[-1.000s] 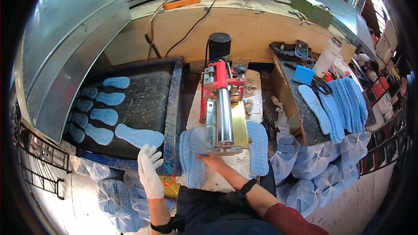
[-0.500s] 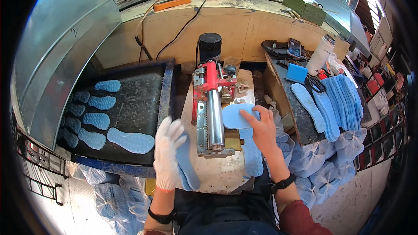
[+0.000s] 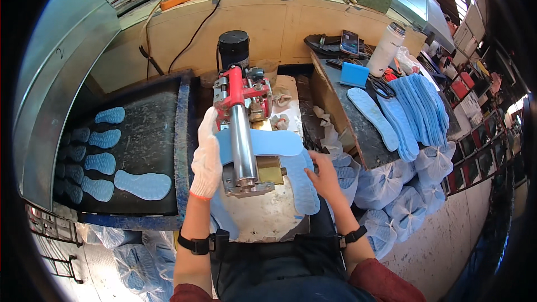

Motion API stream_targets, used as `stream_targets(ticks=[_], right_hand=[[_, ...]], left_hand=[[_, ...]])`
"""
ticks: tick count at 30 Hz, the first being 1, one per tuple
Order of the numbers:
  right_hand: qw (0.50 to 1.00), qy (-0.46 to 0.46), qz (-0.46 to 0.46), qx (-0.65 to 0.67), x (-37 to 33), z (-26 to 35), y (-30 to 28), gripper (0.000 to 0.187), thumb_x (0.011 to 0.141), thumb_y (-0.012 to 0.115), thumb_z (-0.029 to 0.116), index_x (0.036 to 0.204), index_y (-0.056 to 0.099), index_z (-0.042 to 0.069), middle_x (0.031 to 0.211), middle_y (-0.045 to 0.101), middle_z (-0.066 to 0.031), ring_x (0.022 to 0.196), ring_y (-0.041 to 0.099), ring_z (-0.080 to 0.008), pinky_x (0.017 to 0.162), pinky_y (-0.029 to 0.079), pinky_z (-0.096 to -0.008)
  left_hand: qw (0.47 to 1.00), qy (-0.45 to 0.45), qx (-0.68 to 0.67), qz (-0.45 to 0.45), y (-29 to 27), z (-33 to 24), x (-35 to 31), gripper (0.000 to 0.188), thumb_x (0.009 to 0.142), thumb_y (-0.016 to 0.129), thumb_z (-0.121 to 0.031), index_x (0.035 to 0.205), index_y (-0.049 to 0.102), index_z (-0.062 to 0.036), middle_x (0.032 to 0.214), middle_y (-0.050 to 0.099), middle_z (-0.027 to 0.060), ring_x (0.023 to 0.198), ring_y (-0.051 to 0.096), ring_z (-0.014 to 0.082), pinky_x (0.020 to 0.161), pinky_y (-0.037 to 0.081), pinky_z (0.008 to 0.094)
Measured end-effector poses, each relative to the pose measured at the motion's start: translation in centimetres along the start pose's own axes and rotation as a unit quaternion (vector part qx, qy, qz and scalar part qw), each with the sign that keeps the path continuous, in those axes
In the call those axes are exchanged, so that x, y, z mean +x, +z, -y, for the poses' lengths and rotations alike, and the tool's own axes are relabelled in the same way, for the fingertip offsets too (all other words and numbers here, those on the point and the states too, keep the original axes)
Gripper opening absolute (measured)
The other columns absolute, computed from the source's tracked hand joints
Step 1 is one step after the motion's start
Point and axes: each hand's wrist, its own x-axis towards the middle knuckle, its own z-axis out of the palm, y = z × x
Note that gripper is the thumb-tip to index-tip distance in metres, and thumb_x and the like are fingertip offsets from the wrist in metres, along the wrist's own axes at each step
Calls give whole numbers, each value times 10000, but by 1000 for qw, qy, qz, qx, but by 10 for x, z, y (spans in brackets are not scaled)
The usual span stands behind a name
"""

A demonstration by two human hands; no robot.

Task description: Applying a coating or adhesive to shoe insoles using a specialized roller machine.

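A blue insole [image 3: 277,143] lies crosswise beneath the steel roller [image 3: 241,140] of a small red-framed machine [image 3: 238,90]. Its rounded end sticks out on the right. My left hand [image 3: 206,159], in a white glove, stands beside the roller with fingers stretched upward, close against the insole's left end; the thumb is hidden. Bare, my right hand [image 3: 325,176] is at the right edge of another blue insole [image 3: 302,187] lying lengthwise on the worn board [image 3: 274,212], thumb and fingers apart. More blue insoles [image 3: 222,218] lie partly behind my left forearm.
Several insoles [image 3: 142,184] lie on a dark tray [image 3: 145,128] at left. On the right-hand table [image 3: 363,140] are stacked insoles [image 3: 419,106], scissors [image 3: 383,88], a white bottle [image 3: 387,50] and a phone [image 3: 349,42]. Clear bags of insoles [image 3: 405,207] sit below it.
The insole that my right hand held has passed leftward under the roller. My right hand has let go and moved down; my left hand has moved up beside the roller. The view has shifted.
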Motion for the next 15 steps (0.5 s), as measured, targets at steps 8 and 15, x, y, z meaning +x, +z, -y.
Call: stream_targets(ticks=[8,15], right_hand=[[968,14,-5,-249,-38,-37,56,674,696,763,215,1277,479,25,1174,504,-244,1034,488,-407,885,439,-441],[957,32,51,-285,-34,-28,70,675,737,730,229,1308,456,-5,1252,462,-272,1115,454,-429,940,412,-462]], left_hand=[[968,-163,-189,-28,-14,18,-38,570,1009,251,-456,1469,263,-119,1333,461,164,1240,449,252,1083,321,379],[917,-219,-327,-72,-35,17,-102,667,998,261,-527,1384,401,-2,1365,473,94,1236,458,213,1092,306,347]])
